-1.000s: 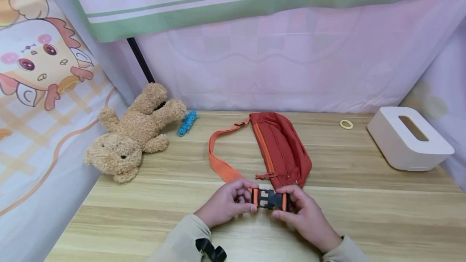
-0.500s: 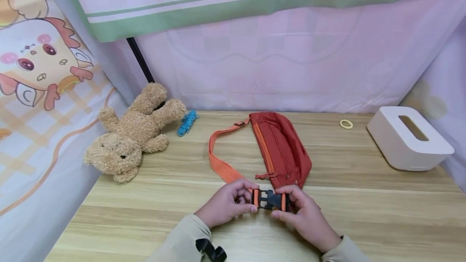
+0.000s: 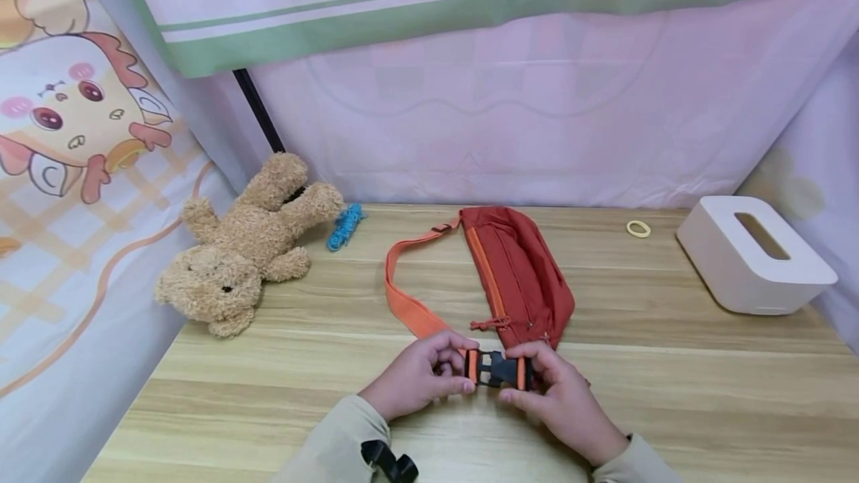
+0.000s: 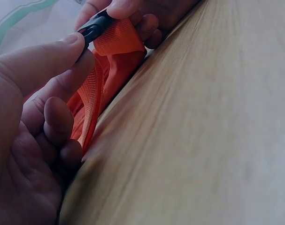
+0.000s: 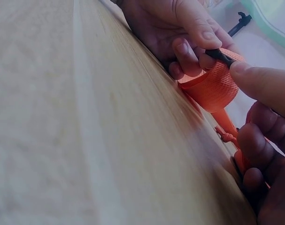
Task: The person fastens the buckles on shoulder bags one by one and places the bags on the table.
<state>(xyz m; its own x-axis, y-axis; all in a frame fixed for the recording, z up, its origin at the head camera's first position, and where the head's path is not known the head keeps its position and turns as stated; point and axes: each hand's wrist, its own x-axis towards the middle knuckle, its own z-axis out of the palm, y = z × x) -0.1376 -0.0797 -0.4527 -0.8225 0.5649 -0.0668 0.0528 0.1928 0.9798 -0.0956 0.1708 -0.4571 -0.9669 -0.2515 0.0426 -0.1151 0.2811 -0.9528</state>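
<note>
A red waist bag lies on the table in the head view, its orange strap looping out to the left. In front of the bag, my left hand pinches the pronged half of a black side-release buckle between thumb and fingers. My right hand pinches the socket half. The prongs reach into the socket's mouth, with gaps still showing between them. Both wrist views show the buckle held just above the table; fingertips cover parts of it, and orange webbing hangs beneath.
A tan teddy bear lies at the left, beside a blue bundle of cord. At the back right are a pale yellow ring and a white tissue box. Curtains stand behind the wooden table.
The right hand has shifted very slightly left, bringing the buckle halves a little closer together. The bag, bear and other objects have stayed in place.
</note>
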